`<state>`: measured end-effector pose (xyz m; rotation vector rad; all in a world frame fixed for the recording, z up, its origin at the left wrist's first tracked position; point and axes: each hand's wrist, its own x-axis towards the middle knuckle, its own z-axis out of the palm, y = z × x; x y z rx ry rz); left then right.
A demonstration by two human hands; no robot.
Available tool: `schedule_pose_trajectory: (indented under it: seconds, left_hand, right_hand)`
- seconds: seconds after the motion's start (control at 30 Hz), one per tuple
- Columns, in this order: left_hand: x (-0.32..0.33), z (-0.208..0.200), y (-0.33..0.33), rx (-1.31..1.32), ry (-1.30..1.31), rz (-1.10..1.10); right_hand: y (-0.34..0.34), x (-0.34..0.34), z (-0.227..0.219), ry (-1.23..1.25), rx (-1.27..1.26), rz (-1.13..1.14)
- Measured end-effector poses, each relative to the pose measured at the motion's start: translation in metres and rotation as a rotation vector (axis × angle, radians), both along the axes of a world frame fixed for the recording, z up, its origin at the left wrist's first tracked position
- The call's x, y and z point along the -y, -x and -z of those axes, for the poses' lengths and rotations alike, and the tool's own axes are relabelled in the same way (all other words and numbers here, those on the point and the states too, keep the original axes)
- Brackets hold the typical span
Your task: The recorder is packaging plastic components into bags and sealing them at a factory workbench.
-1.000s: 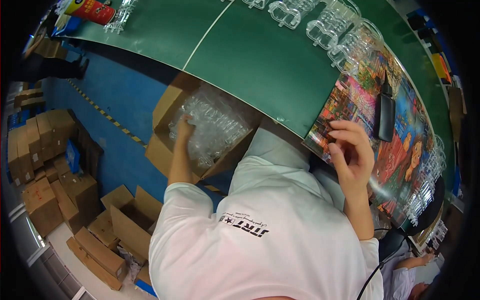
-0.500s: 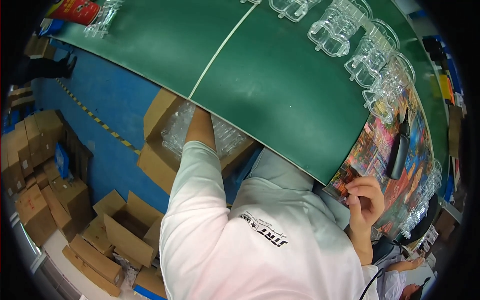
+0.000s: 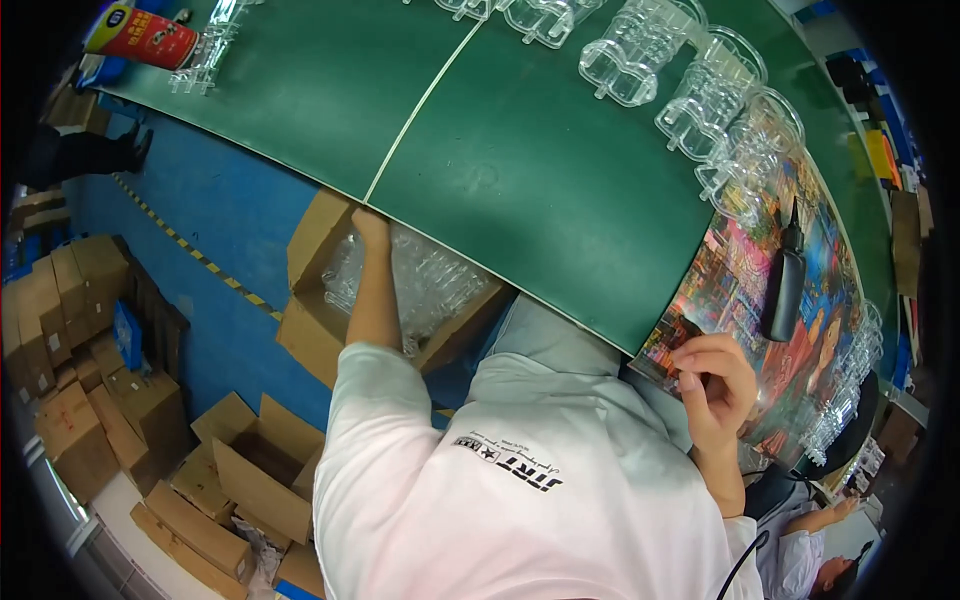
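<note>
By the counter (image 3: 520, 190), plastic parts (image 3: 440, 285) are boxed near the left hand (image 3: 371, 229), grip hidden; the right hand (image 3: 728, 402) is curled, fingertips apart.

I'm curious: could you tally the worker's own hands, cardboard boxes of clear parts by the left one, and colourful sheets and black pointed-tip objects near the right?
Hands: 2 (left hand, right hand)
Cardboard box of clear parts: 1
Colourful sheet: 1
Black pointed-tip object: 1
Total: 5

White T-shirt (image 3: 430, 530): bold dark lettering (image 3: 525, 472) beside a small boxed star (image 3: 487, 452), finer print (image 3: 525, 453) alongside.
Red container (image 3: 160, 46): yellowish characters (image 3: 153, 31), small dark badge (image 3: 117, 17).
Brown carton (image 3: 72, 430): reddish print, too small to read.
</note>
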<state>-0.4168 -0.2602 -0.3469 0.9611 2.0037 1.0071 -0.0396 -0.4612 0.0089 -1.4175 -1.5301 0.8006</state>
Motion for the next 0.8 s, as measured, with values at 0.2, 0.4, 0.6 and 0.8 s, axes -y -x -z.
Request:
schedule_pose_trajectory:
  seconds: [0.2,0.4,0.6,0.8]
  left_hand:
    - [0.072,-0.075,0.054,0.423,-0.192,0.182]
    - [0.124,-0.245,0.010,0.681,-0.022,0.285]
    - [0.141,-0.335,-0.066,0.603,-0.079,0.862]
    - [0.161,-0.371,-0.106,0.492,-0.140,0.976]
  right_hand:
    - [0.001,0.004,-0.007,0.041,0.077,-0.059]
    - [0.028,-0.008,-0.013,-0.146,0.117,-0.288]
    - [0.065,-0.013,-0.026,-0.363,0.209,-0.381]
    - [0.054,0.002,-0.025,-0.309,0.500,-0.163]
